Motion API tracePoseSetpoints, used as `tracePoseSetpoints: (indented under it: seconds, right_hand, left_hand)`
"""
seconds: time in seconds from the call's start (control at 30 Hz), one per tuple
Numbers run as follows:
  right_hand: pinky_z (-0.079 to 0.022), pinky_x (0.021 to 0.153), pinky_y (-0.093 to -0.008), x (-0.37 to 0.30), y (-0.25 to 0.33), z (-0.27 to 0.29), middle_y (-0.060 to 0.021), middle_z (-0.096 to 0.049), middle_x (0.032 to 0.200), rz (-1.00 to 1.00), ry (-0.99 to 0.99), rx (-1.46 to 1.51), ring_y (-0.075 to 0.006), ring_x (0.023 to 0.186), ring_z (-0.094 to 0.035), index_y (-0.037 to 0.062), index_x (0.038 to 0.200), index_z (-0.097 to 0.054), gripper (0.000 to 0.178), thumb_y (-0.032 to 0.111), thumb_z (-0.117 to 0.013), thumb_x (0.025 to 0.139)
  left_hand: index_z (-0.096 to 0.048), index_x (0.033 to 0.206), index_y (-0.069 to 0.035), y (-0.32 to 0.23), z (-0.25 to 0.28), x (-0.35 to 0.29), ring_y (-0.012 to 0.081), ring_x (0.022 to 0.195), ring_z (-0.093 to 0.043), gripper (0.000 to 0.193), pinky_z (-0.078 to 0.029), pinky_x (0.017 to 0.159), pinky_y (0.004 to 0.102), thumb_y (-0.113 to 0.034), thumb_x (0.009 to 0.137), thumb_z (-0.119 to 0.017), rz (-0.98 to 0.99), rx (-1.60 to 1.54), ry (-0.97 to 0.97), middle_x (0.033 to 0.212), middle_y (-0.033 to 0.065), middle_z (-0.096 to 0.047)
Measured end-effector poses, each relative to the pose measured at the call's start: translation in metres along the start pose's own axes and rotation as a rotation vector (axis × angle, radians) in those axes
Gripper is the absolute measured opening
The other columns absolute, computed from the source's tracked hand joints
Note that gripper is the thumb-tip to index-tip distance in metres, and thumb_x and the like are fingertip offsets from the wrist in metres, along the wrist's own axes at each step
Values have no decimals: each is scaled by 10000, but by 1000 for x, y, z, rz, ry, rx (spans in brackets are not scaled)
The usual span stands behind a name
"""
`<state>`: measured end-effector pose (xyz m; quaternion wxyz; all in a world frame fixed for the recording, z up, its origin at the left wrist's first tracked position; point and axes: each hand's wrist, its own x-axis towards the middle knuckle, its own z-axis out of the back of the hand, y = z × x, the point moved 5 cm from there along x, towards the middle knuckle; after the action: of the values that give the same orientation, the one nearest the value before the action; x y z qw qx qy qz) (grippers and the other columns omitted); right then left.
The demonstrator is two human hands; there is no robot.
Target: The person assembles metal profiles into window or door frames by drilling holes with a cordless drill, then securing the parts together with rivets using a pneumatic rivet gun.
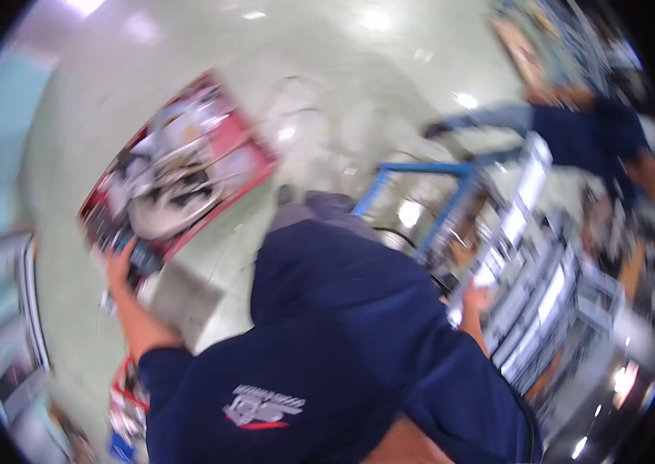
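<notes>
On the left, my left hand [118, 267] is closed around a dark teal-and-black tool [143, 257] that looks like a cordless power tool; motion blur hides its exact kind. It is at the near corner of a red tray-like cart [236, 203], which holds a coiled pale hose or cable [159, 220] and several loose items. Over on the right, my right hand [477, 298] grips the lower end of a long, shiny metal profile [519, 197], tilted up and away to the right. The fingers of both hands are smeared.
A blue metal frame [428, 168] stands ahead, beside the profile. Several grey metal profiles [548, 286] lie at the right. Another person in dark clothing [583, 143] bends over at the far right. A grey-brown box-like object [184, 300] is near my left forearm.
</notes>
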<state>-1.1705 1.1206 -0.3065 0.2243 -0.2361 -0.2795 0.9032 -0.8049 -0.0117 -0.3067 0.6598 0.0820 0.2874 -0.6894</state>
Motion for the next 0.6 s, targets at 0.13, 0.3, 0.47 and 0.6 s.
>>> tracePoseSetpoints:
  seconds: [0.13, 0.3, 0.47, 0.6]
  right_hand:
    - [-327, 1246, -601, -46, 35, 10, -287, -435, 1659, -222, 112, 323, -480, 1545, -384, 105, 1652, -446, 1046, 879, -401, 951]
    - [-389, 1216, -564, -94, 28, 37, -325, -515, 1544, -327, -56, 688, -494, 1462, -465, 100, 1618, -472, 927, 733, -611, 956]
    - [-426, 1194, -532, -96, 20, 30, -332, -545, 1512, -242, -117, 641, -471, 1429, -515, 42, 1587, -483, 912, 677, -662, 959]
    - [-424, 1200, -521, -98, 29, 31, -319, -551, 1520, -253, -146, 696, -460, 1418, -533, 47, 1568, -523, 867, 629, -699, 949]
  left_hand:
    - [-519, 1523, 129, -5, 11, 40, 360, 1259, -649, 1038, -496, 1118, 446, -513, 811, -917, -248, -131, 151, 1459, 272, -623]
    - [-664, 1335, 109, -25, -29, 72, 326, 1151, -676, 846, -484, 1072, 444, -572, 867, -847, -263, 100, 59, 1304, 254, -721]
    - [-690, 1271, 115, -43, -55, 67, 294, 1036, -641, 809, -503, 1006, 422, -605, 913, -782, -275, 4, 138, 1207, 207, -734]
    - [-690, 1259, 117, -43, -32, 49, 293, 985, -659, 759, -513, 985, 431, -584, 972, -723, -349, -29, -17, 1144, 169, -745]
